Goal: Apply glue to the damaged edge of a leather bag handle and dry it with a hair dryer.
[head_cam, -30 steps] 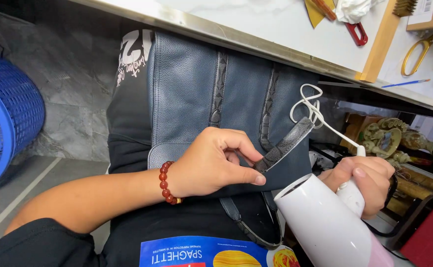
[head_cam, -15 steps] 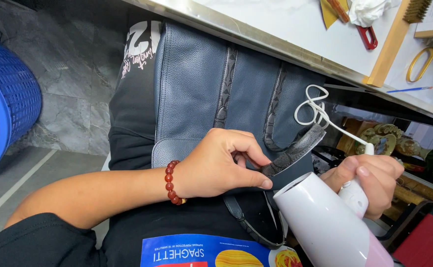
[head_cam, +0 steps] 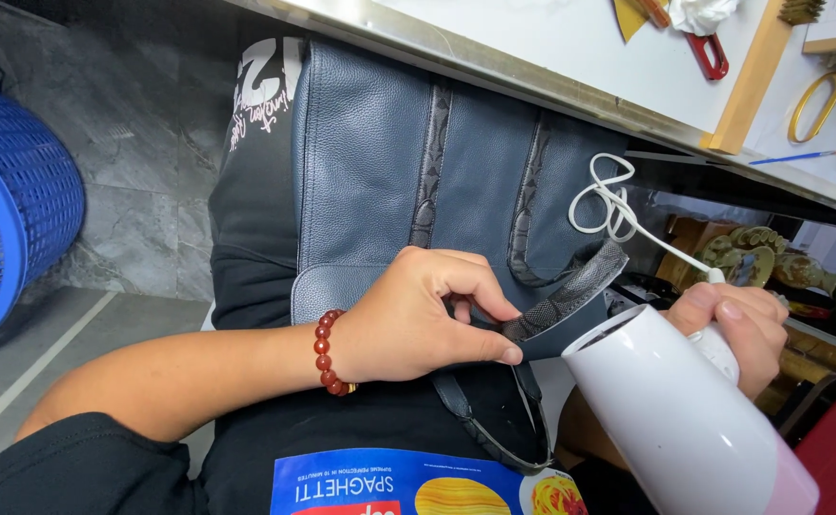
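A dark blue leather bag [head_cam: 370,172] with snakeskin-patterned strips lies across my lap. My left hand [head_cam: 418,319], with a red bead bracelet at the wrist, pinches the bag's patterned handle strap [head_cam: 570,291] near its lower edge. My right hand [head_cam: 737,324] grips the handle of a white hair dryer [head_cam: 675,420], whose nozzle points toward the strap. The dryer's white cord [head_cam: 608,205] loops over the bag.
A blue plastic basket [head_cam: 8,210] stands on the grey floor at left. Above is a white worktable edge [head_cam: 494,57] with red-handled pliers [head_cam: 704,48], yellow-handled scissors [head_cam: 823,95] and a wooden strip. A blue printed pasta box [head_cam: 418,486] sits at the bottom.
The view has shifted slightly. Both hands keep their grip, and the dryer stays close to the strap.
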